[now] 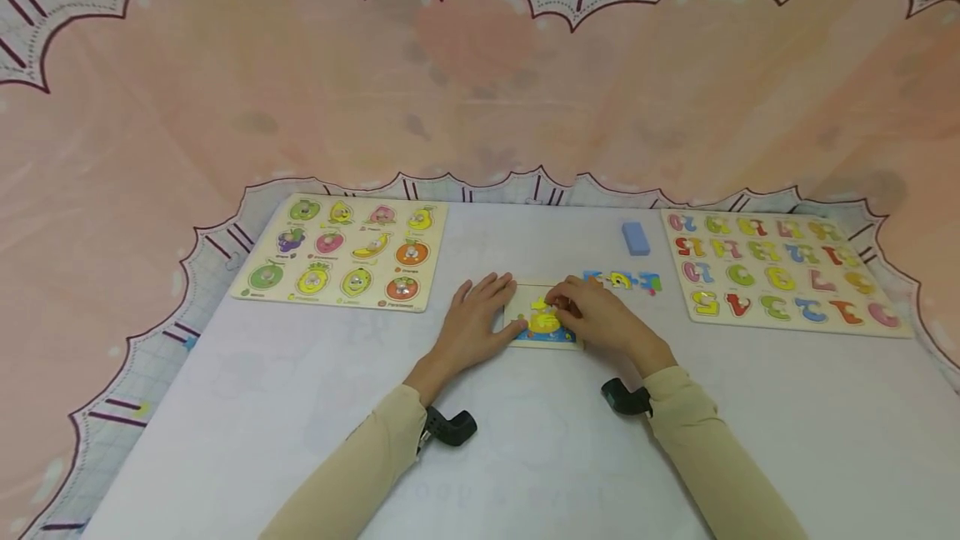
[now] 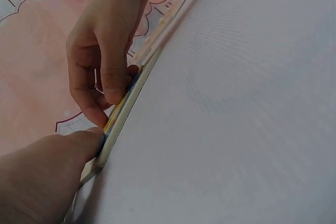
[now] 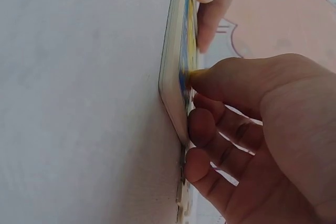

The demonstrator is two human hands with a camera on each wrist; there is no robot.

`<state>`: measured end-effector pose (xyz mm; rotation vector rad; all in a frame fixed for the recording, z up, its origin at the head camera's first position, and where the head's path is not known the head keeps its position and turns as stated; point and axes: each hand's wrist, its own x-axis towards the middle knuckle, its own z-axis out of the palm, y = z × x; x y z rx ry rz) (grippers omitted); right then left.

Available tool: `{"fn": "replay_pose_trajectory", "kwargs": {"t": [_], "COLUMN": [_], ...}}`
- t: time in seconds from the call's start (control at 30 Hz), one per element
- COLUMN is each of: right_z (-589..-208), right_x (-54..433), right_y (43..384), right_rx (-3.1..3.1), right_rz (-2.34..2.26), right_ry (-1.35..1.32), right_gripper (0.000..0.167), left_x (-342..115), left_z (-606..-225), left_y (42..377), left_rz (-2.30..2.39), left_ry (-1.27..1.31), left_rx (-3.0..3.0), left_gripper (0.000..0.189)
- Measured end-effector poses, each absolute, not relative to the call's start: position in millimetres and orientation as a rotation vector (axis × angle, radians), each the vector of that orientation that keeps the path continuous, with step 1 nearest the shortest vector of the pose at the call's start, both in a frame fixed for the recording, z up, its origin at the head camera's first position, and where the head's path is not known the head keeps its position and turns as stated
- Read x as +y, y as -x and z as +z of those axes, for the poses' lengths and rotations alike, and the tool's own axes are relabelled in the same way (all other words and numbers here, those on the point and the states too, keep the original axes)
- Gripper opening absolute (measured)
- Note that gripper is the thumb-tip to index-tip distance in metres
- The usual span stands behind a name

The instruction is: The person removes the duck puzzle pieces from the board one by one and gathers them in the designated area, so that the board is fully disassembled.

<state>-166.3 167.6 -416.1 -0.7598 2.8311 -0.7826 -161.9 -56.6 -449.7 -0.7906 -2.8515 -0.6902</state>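
Note:
A small wooden jigsaw board [image 1: 543, 342] with a yellow figure over blue lies on the white table between both hands. The left hand [image 1: 474, 319] rests flat along its left side, fingers spread, the thumb touching the picture. With curled fingers, the right hand [image 1: 600, 317] pinches a yellow puzzle piece [image 1: 553, 315] at the picture's right part. In the right wrist view, the thumb of the right hand [image 3: 252, 114] meets yellow on the board's face [image 3: 192, 30]; the other fingertips sit along the edge. Much of the piece is hidden by the fingers.
Loose coloured puzzle pieces [image 1: 637, 281] lie just beyond the right hand. A blue block [image 1: 635, 238] stands behind them. A fruit puzzle board [image 1: 341, 252] is at the left, a number puzzle board [image 1: 780, 273] at the right. Patterned cloth [image 1: 480, 123] hangs at the back.

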Motion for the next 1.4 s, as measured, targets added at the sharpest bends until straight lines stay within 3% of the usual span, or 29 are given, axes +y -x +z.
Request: {"fn": "replay_pose_trajectory", "kwargs": {"t": [0.67,1.4], "right_z": [-414.4,-411.9], "right_x": [166.7,175.2], "right_y": [164.8,166.1], "right_rx": [2.83,2.86], "right_rz": [-0.846,-0.878], "right_ry": [0.751,0.553], "right_gripper": [0.016,0.015], "left_x": [-57.4,-56.0], "left_z": [-450.7,-452.1], "left_y": [162.7,163.7], "left_rz": [-0.686,-0.67], "left_ry": [0.781,0.781], "left_rx": [-2.849,-2.863], "left_gripper": [0.064,0.064]}}
